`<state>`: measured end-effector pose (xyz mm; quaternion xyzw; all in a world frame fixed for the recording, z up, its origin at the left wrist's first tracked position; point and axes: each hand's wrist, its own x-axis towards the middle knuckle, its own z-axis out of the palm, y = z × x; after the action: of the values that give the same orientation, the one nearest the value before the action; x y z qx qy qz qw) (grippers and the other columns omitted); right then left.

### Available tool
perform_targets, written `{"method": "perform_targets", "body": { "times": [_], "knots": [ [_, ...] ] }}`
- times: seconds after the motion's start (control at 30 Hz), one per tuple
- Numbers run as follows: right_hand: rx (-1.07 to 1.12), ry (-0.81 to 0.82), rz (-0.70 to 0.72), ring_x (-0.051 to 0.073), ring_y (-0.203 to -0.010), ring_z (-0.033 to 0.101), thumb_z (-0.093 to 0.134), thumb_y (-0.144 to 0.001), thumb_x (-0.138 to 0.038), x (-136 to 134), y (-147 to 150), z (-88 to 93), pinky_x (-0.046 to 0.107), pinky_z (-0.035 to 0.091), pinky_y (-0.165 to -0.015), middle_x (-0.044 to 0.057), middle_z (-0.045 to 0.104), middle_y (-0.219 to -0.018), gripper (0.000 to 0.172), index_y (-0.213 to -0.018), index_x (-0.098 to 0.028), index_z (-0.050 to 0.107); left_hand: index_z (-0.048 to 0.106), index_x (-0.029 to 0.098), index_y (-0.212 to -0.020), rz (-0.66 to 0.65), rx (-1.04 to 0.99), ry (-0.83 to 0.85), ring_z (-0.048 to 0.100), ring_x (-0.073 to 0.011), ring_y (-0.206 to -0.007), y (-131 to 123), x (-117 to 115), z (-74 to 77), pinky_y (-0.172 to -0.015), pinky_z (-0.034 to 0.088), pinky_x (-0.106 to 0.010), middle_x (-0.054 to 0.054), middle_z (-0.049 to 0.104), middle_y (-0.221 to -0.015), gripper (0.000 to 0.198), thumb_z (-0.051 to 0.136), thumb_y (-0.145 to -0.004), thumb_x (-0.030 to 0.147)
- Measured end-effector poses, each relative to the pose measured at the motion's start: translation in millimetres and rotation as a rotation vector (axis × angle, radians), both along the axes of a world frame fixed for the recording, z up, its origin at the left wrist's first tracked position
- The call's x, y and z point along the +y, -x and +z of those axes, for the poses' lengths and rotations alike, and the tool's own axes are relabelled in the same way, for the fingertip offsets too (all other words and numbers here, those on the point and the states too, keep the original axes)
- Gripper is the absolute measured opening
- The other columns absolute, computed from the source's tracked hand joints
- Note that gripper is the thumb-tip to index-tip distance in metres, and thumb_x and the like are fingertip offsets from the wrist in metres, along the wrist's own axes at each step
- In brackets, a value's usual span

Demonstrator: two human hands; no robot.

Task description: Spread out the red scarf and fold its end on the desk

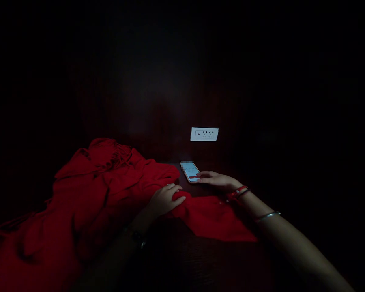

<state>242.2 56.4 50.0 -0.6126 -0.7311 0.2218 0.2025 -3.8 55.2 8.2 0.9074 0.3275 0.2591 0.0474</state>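
Two hands: the left hand is placed on a red cloth; the right hand is placed at a phone.
Left grip: the fingers are partly bent, with the thumb parted from them. Whether a fold of cloth is pinched cannot be told.
Right grip: the fingers are partly extended, and the fingertips are set at the near right corner of the phone. Whether it is gripped or only touched cannot be told.
Phone position: the phone is laid screen up on a dark surface, beside the cloth and just beyond the left hand.
Phone screen: it is lit; a red bar is shown at the near end, and the far end is obscured by blocks.
Cloth layout: it is heaped in folds at the left, and a flatter length is extended rightward from under the left hand.
Worn items: a ring is worn on the left hand; a red bracelet and a bangle are worn on the right arm.
Wall socket: a white socket panel is mounted beyond the phone.
Lighting: most surroundings are hidden by darkness.
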Motion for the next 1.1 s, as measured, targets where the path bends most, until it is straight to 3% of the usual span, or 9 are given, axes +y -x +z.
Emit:
{"method": "perform_targets", "body": {
  "times": [0.03,0.13,0.3,0.43,0.57,0.67,0.77,0.9,1.1],
  "knots": [
    [-0.005,0.102,0.138,0.02,-0.107,0.048,0.053,-0.073,-0.05,-26,-7,1.8,0.032,0.038,-0.091,0.008,0.051,-0.119,0.055,-0.119,-0.02,0.048,0.055,0.019,-0.1,-0.039,0.025,0.005,0.053,-0.017,-0.095,-1,0,1.4,-0.085,0.041,-0.03,-0.005,0.059,-0.102,0.028,0.047,-0.08,0.036],
    [-0.087,0.15,0.277,0.024,-0.116,0.04,0.061,-0.066,-0.051,-97,-25,0.7,0.037,0.03,-0.098,0.009,0.042,-0.128,0.072,-0.127,-0.021,0.038,0.057,0.018,-0.097,-0.158,0.118,0.053,0.054,-0.0158,-0.092,-3,-6,12.8,-0.085,0.04,-0.029,-0.004,0.061,-0.098,0.025,0.047,-0.08,0.034],
    [-0.179,0.005,0.174,0.025,-0.124,0.027,0.06,-0.067,-0.049,-148,-44,-12.4,0.038,0.027,-0.1,0.011,0.035,-0.132,0.077,-0.131,-0.019,0.031,0.058,0.017,-0.096,-0.266,0.171,0.082,0.053,-0.0143,-0.09,-3,-34,49.7,-0.084,0.039,-0.026,-0.004,0.06,-0.096,0.022,0.043,-0.082,0.024],
    [-0.165,-0.05,0.19,0.022,-0.115,0.041,0.053,-0.074,-0.048,-138,-54,-13.2,0.036,0.032,-0.096,0.011,0.044,-0.125,0.06,-0.125,-0.019,0.041,0.054,0.019,-0.103,-0.26,0.145,0.185,0.055,-0.0126,-0.083,0,-56,61.3,-0.076,0.042,-0.023,-0.002,0.061,-0.092,0.027,0.048,-0.079,0.029],
    [-0.181,-0.171,0.054,0.021,-0.105,0.048,0.052,-0.077,-0.039,-102,-46,-11.6,0.035,0.035,-0.092,0.013,0.051,-0.115,0.046,-0.116,-0.014,0.05,0.052,0.015,-0.108,-0.019,0.198,0.22,0.057,-0.0157,-0.083,-3,-59,44.7,-0.074,0.043,-0.024,-0.006,0.062,-0.091,0.04,0.053,-0.075,0.036],
    [-0.298,-0.075,0.124,0.021,-0.106,0.048,0.061,-0.07,-0.027,-74,-31,-11.1,0.031,0.036,-0.09,0.012,0.051,-0.117,0.049,-0.116,-0.015,0.051,0.057,0.016,-0.103,0.041,0.301,0.226,0.057,-0.0184,-0.086,-6,-59,29.8,-0.076,0.043,-0.026,-0.007,0.063,-0.095,0.035,0.058,-0.071,0.031],
    [-0.463,0.088,0.2,0.019,-0.089,0.056,0.063,-0.064,-0.018,-57,-20,-6.2,0.026,0.042,-0.077,0.006,0.061,-0.098,0.038,-0.102,-0.018,0.059,0.059,0.019,-0.099,-0.018,0.3,0.196,0.055,-0.0193,-0.094,-7,-62,21.7,-0.084,0.041,-0.029,-0.005,0.062,-0.1,0.028,0.058,-0.072,0.024],
    [-0.519,0.097,0.212,0.018,-0.079,0.057,0.062,-0.061,-0.012,-58,-19,9.3,0.024,0.041,-0.071,0.005,0.062,-0.084,0.018,-0.079,-0.016,0.063,0.056,0.018,-0.103,-0.001,0.187,0.102,0.049,-0.0183,-0.104,-6,-67,21.1,-0.093,0.035,-0.029,-0.005,0.058,-0.108,0.031,0.057,-0.073,0.017],
    [-0.386,-0.183,0.236,0.013,-0.067,0.053,0.051,-0.073,-0.019,-94,-49,55.2,0.023,0.039,-0.062,0.003,0.06,-0.076,0.013,-0.083,-0.015,0.058,0.053,0.014,-0.106,0.062,0.061,0.053,0.053,-0.0171,-0.092,-4,-71,36.6,-0.084,0.041,-0.027,-0.007,0.058,-0.098,0.033,0.056,-0.073,0.019]
  ]
}}
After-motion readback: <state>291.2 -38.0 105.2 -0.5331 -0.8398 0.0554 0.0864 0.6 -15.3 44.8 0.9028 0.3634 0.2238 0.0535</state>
